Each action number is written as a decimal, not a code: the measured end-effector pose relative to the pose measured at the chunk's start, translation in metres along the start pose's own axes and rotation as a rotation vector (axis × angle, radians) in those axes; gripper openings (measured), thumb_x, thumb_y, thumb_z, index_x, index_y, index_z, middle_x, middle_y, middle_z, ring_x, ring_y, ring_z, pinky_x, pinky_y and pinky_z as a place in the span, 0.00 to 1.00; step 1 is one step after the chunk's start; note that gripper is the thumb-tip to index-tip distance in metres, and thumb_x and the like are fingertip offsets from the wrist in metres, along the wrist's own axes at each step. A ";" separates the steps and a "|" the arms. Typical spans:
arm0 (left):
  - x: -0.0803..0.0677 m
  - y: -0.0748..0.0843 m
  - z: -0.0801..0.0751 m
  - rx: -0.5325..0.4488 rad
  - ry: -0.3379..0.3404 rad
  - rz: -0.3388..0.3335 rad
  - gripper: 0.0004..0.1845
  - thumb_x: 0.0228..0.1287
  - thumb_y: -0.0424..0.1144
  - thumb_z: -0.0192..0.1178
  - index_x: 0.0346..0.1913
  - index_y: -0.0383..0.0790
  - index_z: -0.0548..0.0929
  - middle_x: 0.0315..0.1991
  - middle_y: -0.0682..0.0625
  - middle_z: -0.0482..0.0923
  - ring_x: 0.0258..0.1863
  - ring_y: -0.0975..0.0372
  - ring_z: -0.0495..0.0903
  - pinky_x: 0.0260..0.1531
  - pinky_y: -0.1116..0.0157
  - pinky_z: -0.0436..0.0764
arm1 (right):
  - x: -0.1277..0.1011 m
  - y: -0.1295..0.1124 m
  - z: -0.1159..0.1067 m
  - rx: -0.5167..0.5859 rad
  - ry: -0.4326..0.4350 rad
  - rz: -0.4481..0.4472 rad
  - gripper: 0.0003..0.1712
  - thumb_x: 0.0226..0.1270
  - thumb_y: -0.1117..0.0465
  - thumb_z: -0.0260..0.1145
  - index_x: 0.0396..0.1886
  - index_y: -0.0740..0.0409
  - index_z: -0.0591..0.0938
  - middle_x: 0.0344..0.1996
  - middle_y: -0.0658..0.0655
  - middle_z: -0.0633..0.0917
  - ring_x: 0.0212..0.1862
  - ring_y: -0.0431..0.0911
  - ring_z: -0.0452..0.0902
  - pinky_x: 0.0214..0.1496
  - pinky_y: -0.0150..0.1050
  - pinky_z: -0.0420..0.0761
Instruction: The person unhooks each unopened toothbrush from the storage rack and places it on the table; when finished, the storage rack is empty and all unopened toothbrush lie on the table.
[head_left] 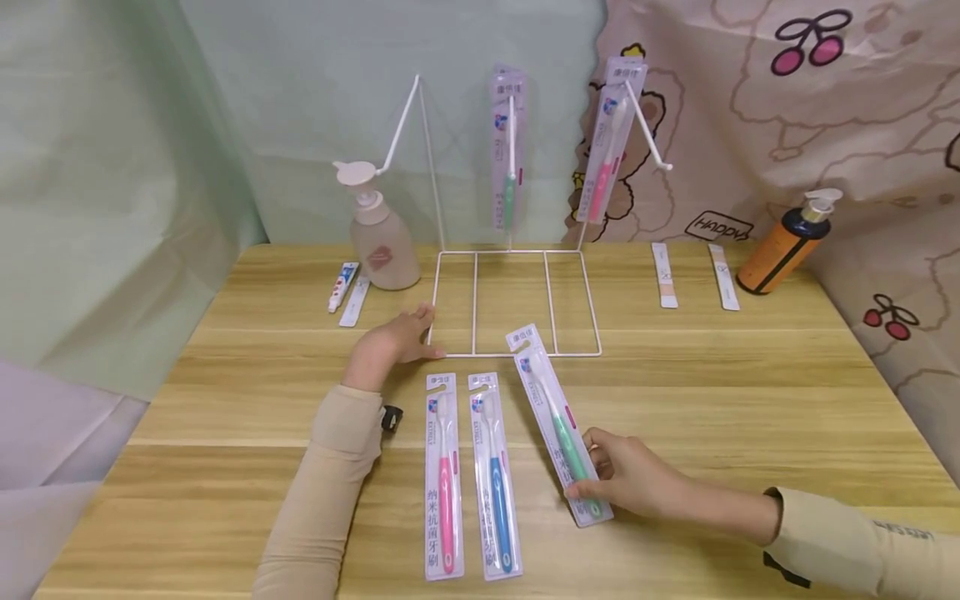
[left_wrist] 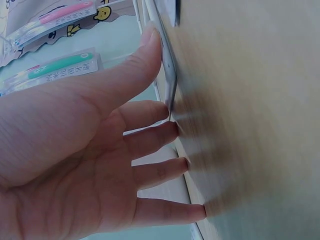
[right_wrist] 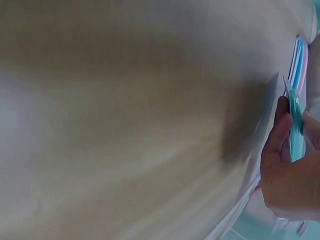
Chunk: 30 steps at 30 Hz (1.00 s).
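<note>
A pale wooden counter (head_left: 750,400) spreads under the hands; beyond them hangs a green backdrop (head_left: 300,100); a cartoon-printed pink cloth (head_left: 825,108) drapes beyond the right hand.

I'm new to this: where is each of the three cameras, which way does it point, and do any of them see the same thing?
Head: worn high, looking forward and down at the wooden table; both forearms and hands show.
Left wrist: beside the left hand, looking along its straight fingers pressed to the table by the white wire rack.
Right wrist: blurred, low over the table; right hand pinching the green toothbrush pack.
Shared: head view also shows that pack and the rack.
</note>
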<state>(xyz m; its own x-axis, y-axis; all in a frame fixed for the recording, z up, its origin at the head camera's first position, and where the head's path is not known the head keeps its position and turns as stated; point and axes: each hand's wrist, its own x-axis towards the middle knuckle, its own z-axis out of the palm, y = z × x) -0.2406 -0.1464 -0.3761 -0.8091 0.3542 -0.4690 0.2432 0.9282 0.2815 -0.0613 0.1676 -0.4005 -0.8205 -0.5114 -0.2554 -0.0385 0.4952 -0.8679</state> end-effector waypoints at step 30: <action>0.002 0.002 0.000 0.027 -0.005 -0.014 0.45 0.65 0.52 0.56 0.73 0.33 0.44 0.73 0.38 0.37 0.71 0.40 0.41 0.68 0.45 0.48 | -0.005 -0.004 0.031 -0.114 -0.115 0.179 0.23 0.53 0.36 0.66 0.18 0.50 0.77 0.05 0.47 0.77 0.06 0.38 0.71 0.07 0.29 0.69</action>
<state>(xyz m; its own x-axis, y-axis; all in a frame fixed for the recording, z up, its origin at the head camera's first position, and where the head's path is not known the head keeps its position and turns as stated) -0.2419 -0.1435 -0.3762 -0.8102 0.3411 -0.4767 0.2461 0.9360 0.2516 -0.0394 0.1469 -0.4089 -0.7502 -0.4816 -0.4530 0.0321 0.6578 -0.7525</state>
